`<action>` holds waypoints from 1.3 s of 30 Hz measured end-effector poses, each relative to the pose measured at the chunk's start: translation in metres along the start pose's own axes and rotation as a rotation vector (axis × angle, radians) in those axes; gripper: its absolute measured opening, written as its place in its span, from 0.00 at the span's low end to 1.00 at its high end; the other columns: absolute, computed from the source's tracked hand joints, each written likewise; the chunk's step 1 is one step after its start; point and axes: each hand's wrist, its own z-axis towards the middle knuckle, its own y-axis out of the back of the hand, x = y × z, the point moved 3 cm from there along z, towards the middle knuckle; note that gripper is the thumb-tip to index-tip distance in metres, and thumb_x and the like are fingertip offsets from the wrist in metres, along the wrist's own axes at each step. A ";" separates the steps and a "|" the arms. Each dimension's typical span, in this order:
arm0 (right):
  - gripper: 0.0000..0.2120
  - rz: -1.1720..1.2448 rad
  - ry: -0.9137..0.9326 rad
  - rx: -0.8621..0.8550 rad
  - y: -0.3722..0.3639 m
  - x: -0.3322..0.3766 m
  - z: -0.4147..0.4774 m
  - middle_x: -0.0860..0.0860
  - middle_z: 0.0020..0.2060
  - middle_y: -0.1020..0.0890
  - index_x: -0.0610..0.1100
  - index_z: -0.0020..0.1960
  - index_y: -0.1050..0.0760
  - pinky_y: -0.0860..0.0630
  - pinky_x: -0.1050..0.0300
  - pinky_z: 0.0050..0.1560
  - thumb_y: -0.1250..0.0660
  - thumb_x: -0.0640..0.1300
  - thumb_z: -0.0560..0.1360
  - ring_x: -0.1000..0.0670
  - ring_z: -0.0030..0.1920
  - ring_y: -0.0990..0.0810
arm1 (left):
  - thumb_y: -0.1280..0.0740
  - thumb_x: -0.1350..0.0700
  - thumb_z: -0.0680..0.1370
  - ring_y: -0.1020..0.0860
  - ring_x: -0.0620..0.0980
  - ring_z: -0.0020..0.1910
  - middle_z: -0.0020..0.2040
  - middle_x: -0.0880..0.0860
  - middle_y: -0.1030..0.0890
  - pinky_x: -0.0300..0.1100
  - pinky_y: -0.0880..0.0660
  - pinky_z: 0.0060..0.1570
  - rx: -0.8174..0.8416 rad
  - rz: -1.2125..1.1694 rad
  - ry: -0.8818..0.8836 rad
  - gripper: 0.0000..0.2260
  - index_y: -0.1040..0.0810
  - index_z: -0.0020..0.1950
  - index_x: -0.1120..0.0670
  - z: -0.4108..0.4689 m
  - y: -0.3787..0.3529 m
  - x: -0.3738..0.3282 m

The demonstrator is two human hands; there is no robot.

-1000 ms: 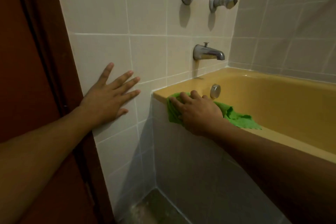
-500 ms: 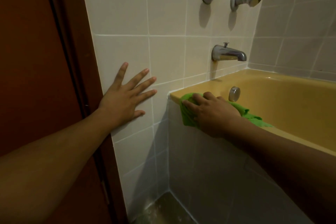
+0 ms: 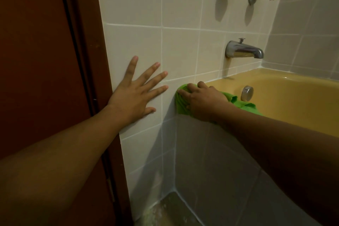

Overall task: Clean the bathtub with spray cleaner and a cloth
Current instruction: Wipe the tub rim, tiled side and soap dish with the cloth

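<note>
Grips a green cloth [image 3: 180, 105] on the bathtub [image 3: 293, 97] rim with the right hand [image 3: 203, 102], trailing its tail inside, and presses the spread left hand [image 3: 134, 97] flat on tiles [image 3: 181, 51] alongside.

Colours here: plain mustard-yellow enamel bathtub [image 3: 293, 104], solid bright green cloth [image 3: 180, 105], off-white square wall tiles [image 3: 139, 5] gridded with white grout, dark reddish-brown wooden door [image 3: 36, 42], shiny silver metal spout [image 3: 242, 52].

The left hand [image 3: 135, 95] and right hand [image 3: 203, 102] are bare, with short, plain fingernails. Behind the wrists, the left forearm [image 3: 64, 152] and right forearm [image 3: 275, 143] are uncovered.
</note>
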 end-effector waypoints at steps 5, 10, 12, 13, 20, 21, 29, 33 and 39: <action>0.29 -0.010 -0.011 0.031 0.008 0.000 -0.032 0.46 0.73 0.36 0.52 0.80 0.43 0.28 0.41 0.60 0.40 0.51 0.81 0.40 0.68 0.34 | 0.53 0.29 0.81 0.75 0.63 0.77 0.80 0.56 0.73 0.74 0.70 0.71 0.050 -0.022 -0.001 0.38 0.67 0.82 0.44 0.001 0.004 -0.001; 0.33 0.046 -0.027 0.051 0.021 -0.026 -0.116 0.47 0.76 0.40 0.55 0.82 0.50 0.26 0.43 0.62 0.38 0.52 0.82 0.41 0.68 0.35 | 0.42 0.36 0.82 0.72 0.61 0.79 0.82 0.54 0.69 0.74 0.70 0.70 0.136 -0.180 0.045 0.36 0.57 0.84 0.43 0.003 0.016 -0.005; 0.35 0.081 -0.053 0.057 0.026 -0.038 -0.154 0.49 0.76 0.41 0.57 0.82 0.53 0.26 0.45 0.61 0.39 0.55 0.82 0.43 0.67 0.34 | 0.42 0.37 0.83 0.69 0.58 0.81 0.84 0.52 0.65 0.71 0.72 0.71 0.185 -0.330 0.016 0.35 0.57 0.84 0.42 0.011 0.024 -0.015; 0.35 0.095 -0.063 0.066 0.029 -0.043 -0.173 0.50 0.77 0.41 0.58 0.82 0.55 0.26 0.46 0.61 0.39 0.57 0.82 0.44 0.67 0.34 | 0.43 0.37 0.83 0.66 0.57 0.82 0.84 0.51 0.63 0.68 0.70 0.73 0.213 -0.436 -0.020 0.34 0.58 0.84 0.41 0.017 0.028 -0.023; 0.31 0.184 -0.217 0.078 0.047 -0.076 -0.273 0.58 0.76 0.41 0.63 0.81 0.57 0.30 0.56 0.67 0.52 0.64 0.81 0.52 0.66 0.36 | 0.36 0.41 0.82 0.50 0.53 0.83 0.85 0.47 0.49 0.59 0.52 0.80 0.233 -1.136 -0.181 0.33 0.49 0.83 0.40 0.079 0.051 -0.084; 0.30 0.203 -0.223 0.079 0.047 -0.078 -0.274 0.59 0.76 0.41 0.63 0.81 0.56 0.31 0.56 0.68 0.52 0.64 0.82 0.53 0.66 0.36 | 0.35 0.42 0.82 0.49 0.54 0.83 0.85 0.48 0.48 0.60 0.50 0.80 0.230 -1.178 -0.173 0.33 0.48 0.83 0.40 0.085 0.049 -0.089; 0.30 0.188 -0.164 0.038 0.035 -0.071 -0.237 0.53 0.74 0.38 0.60 0.81 0.55 0.28 0.48 0.65 0.48 0.61 0.83 0.47 0.66 0.34 | 0.27 0.47 0.79 0.40 0.53 0.81 0.83 0.51 0.39 0.46 0.46 0.79 0.134 -1.225 -0.162 0.35 0.41 0.82 0.44 0.098 0.042 -0.093; 0.30 0.159 -0.118 0.003 0.028 -0.059 -0.204 0.51 0.72 0.35 0.57 0.81 0.52 0.27 0.46 0.62 0.46 0.60 0.83 0.45 0.65 0.33 | 0.26 0.50 0.78 0.35 0.56 0.79 0.80 0.53 0.34 0.48 0.41 0.78 0.112 -1.247 -0.112 0.32 0.34 0.80 0.46 0.096 0.049 -0.091; 0.24 0.207 -0.167 -0.020 0.033 -0.055 -0.187 0.49 0.66 0.30 0.54 0.78 0.39 0.26 0.46 0.59 0.41 0.55 0.83 0.44 0.62 0.32 | 0.30 0.54 0.81 0.28 0.53 0.75 0.74 0.54 0.25 0.39 0.39 0.73 0.107 -1.259 -0.070 0.20 0.24 0.74 0.51 0.091 0.065 -0.083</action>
